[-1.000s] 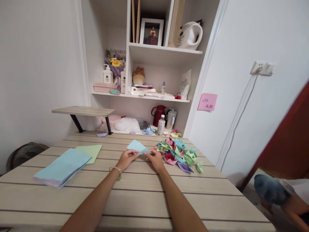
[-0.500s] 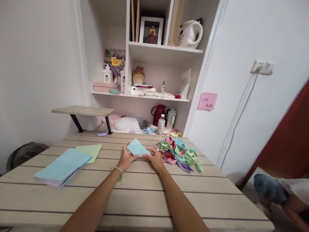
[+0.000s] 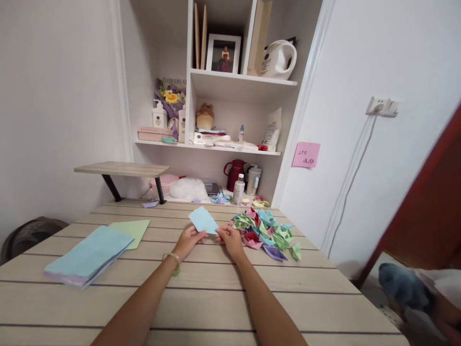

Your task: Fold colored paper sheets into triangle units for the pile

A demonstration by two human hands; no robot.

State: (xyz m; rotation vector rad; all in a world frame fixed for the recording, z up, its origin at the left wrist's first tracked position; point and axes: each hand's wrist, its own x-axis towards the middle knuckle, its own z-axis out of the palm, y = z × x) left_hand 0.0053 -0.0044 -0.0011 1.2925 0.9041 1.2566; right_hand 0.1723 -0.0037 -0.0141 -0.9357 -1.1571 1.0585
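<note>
A light blue piece of folded paper (image 3: 203, 219) is held above the table, tilted, between both hands. My left hand (image 3: 189, 240) pinches its lower edge, thumb in front. My right hand (image 3: 231, 239) grips its lower right corner between thumb and fingers. Just right of that hand lies a heap of folded paper boats (image 3: 270, 226) in green, blue, pink, red and purple. On the left of the table rests a stack of blue and lilac paper sheets (image 3: 91, 252), beside a green sheet (image 3: 135, 231) partly beneath it.
The slatted wooden table (image 3: 201, 298) meets a white shelf unit (image 3: 239, 86). At the back stand a small raised shelf (image 3: 122, 168), a bottle (image 3: 238, 189), a red jug (image 3: 235, 175) and a tumbler (image 3: 254, 180). A person's leg (image 3: 405, 288) shows at lower right.
The blue paper has changed from a wide, pointed outline to a narrower, roughly rectangular one. My left hand has moved from its left side to its lower edge. The view has shifted slightly.
</note>
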